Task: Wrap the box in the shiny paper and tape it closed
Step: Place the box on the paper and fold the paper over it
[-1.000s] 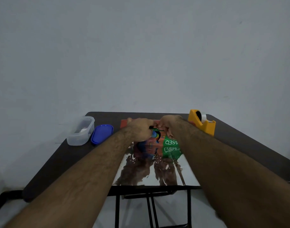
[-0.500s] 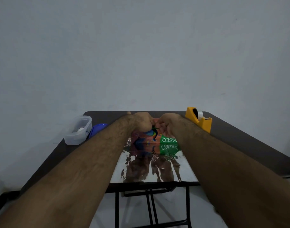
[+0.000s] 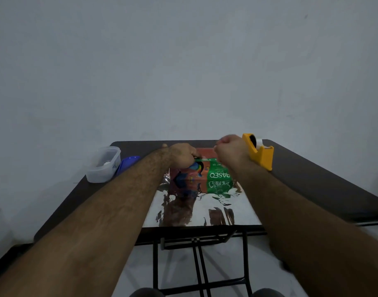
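An orange and green box (image 3: 205,175) printed "PASEO" stands on a sheet of shiny silver paper (image 3: 207,207) spread over the dark table (image 3: 312,181). The paper lies flat and reaches the table's near edge, mirroring the box. My left hand (image 3: 181,155) rests on the box's top left, fingers curled down onto it. My right hand (image 3: 230,151) hovers just above the box's top right as a closed fist, close to the yellow tape dispenser (image 3: 259,155). Whether anything sits between its fingers cannot be made out.
A clear plastic container (image 3: 103,165) and a blue lid (image 3: 128,165) sit at the table's left side. A pale wall rises right behind the table. Black folding legs (image 3: 197,264) show under the near edge.
My right hand has lifted off the box top and moved right toward the tape dispenser. My left hand stays on the box.
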Tool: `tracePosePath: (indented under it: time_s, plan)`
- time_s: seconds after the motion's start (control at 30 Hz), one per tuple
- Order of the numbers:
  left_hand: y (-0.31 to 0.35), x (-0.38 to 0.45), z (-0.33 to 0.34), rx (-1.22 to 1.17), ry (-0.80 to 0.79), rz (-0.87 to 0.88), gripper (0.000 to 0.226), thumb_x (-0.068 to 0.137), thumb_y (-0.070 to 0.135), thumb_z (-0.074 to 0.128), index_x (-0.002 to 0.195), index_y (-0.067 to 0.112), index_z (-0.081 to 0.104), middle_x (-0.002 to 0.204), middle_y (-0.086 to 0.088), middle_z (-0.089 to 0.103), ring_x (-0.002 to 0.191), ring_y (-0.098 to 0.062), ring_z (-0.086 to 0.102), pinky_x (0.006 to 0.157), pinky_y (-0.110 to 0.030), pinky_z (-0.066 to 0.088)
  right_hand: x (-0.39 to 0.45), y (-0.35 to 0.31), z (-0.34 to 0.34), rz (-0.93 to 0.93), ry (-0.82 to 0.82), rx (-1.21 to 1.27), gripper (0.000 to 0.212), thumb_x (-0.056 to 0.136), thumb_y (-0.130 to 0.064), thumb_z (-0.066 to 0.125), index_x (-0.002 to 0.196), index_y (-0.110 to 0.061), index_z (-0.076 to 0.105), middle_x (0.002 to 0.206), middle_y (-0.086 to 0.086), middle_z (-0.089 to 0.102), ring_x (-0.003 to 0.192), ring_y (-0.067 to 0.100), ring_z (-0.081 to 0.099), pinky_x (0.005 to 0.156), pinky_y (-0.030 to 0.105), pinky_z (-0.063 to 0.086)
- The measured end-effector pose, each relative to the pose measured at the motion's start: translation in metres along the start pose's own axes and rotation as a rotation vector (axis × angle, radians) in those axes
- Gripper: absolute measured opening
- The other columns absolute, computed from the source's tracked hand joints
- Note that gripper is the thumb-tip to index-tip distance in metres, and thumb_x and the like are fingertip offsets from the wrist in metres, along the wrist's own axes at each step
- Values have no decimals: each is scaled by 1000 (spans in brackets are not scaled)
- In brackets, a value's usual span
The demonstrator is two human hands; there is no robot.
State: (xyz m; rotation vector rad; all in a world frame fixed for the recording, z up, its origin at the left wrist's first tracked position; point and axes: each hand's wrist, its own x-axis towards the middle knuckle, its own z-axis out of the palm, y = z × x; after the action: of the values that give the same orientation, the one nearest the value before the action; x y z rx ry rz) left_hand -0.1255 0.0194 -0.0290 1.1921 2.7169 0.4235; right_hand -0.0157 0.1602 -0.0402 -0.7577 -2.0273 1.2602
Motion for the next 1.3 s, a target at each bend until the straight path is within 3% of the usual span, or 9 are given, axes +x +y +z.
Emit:
tracePosePath:
  time_s: [0.13, 0.27, 0.4, 0.6, 0.7, 0.8, 1.03, 1.2, 1.3]
  plan:
    - [-3, 0, 4, 18, 14, 4, 49, 99, 26, 60, 142, 51, 62, 157, 15, 50, 148, -23, 40, 122, -65, 4, 7, 11, -7, -457, -155, -815, 64, 80, -22, 80, 141, -30, 62, 140, 2, 56, 128, 28, 50, 100, 48, 53]
    - [-2, -2, 5, 40, 31, 8, 53, 98, 23, 61, 147, 46, 60, 153, 16, 51, 146, -20, 41, 121, -58, 13, 8, 26, -7, -599, -355, -1105, 79, 83, -50, 80, 155, -36, 50, 170, -3, 28, 155, 30, 20, 120, 61, 25]
    - [-5, -3, 12, 138, 85, 72, 47, 104, 34, 55, 149, 48, 56, 152, 15, 52, 145, -17, 43, 114, -54, 19, 3, 50, -13, -777, -260, -1122, 65, 95, -55, 62, 156, -37, 48, 170, -2, 33, 157, 26, 21, 121, 58, 19]
    - [-14, -8, 35, 226, 198, 143, 51, 111, 31, 46, 160, 43, 43, 165, 14, 43, 154, -14, 33, 120, -57, 16, 15, 78, -16, -990, 14, -843, 39, 96, -44, 59, 127, -24, 72, 137, 2, 66, 133, 29, 54, 106, 54, 41]
    - [-13, -10, 42, 291, 246, 149, 59, 109, 27, 45, 164, 41, 34, 170, 11, 37, 156, -16, 32, 123, -63, 13, 25, 66, -13, -808, -106, -708, 49, 103, -50, 47, 146, -30, 60, 150, -4, 56, 144, 24, 39, 111, 54, 35]
    - [-12, -10, 52, 331, 307, 131, 65, 107, 24, 49, 166, 40, 29, 172, 8, 34, 158, -16, 31, 125, -67, 9, 38, 56, -8, -746, -258, -756, 56, 101, -63, 33, 142, -39, 63, 160, -9, 48, 154, 21, 26, 116, 56, 26]
    - [-21, -7, 59, 370, 408, 181, 59, 104, 29, 54, 162, 36, 42, 171, 8, 35, 158, -15, 28, 125, -61, 10, 50, 48, -7, -718, -225, -824, 44, 95, -70, 55, 127, -46, 73, 149, -17, 57, 147, 17, 32, 113, 56, 28]
    - [-39, -5, 59, 171, 682, 326, 44, 87, 46, 56, 123, 32, 78, 150, 8, 62, 146, -16, 48, 111, -52, 21, 52, 51, -5, -779, -177, -764, 38, 91, -68, 62, 117, -45, 78, 140, -20, 61, 141, 15, 36, 111, 54, 27]
    - [-32, 3, 55, 65, 614, 276, 49, 96, 57, 54, 142, 43, 65, 164, 15, 46, 153, -12, 35, 115, -54, 19, 53, 54, -2, -825, -155, -731, 35, 91, -66, 64, 114, -44, 80, 138, -20, 63, 140, 15, 38, 111, 53, 27]
